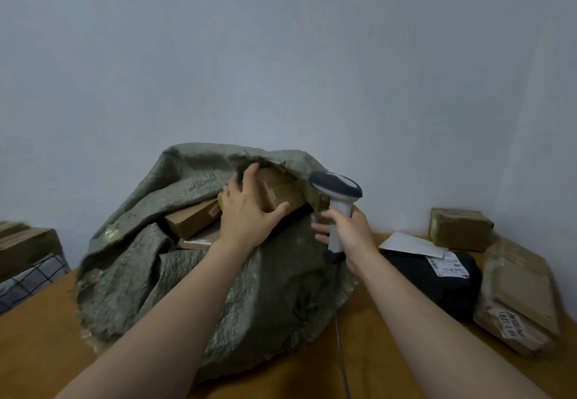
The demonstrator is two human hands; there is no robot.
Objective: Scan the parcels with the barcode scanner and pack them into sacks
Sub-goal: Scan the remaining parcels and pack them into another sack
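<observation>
We are at the packing step. Our left grip (pixel 246 208) grasps a box (pixel 278 192), fingers spread over its top and thumb along its lower edge, right at the mouth of the sack (pixel 187 258). The box sits partly under the sack's upper lip and is not yet fully inside. Another long box (pixel 193 217) lies in the opening just to its left.

Our right grip (pixel 349 233) is clenched round the handle of the scanner (pixel 335 186). It holds the scanner upright just beside the sack mouth, with its cable hanging down over the surface (pixel 46 336).

We judge that the box in hand now only needs seating. The next move calls for pushing it deeper, past the lip, and letting go without dragging the loose cloth shut. The sack looks well filled, so the box may need angling to find room.

After that we turn to the parcels waiting on the right. A black parcel (pixel 437 283) lies with its label up, a flat parcel (pixel 524 292) lies beside it, and a small carton (pixel 459 227) stands behind. The black parcel lies nearest the scanner, and its label faces up for scanning.
</observation>
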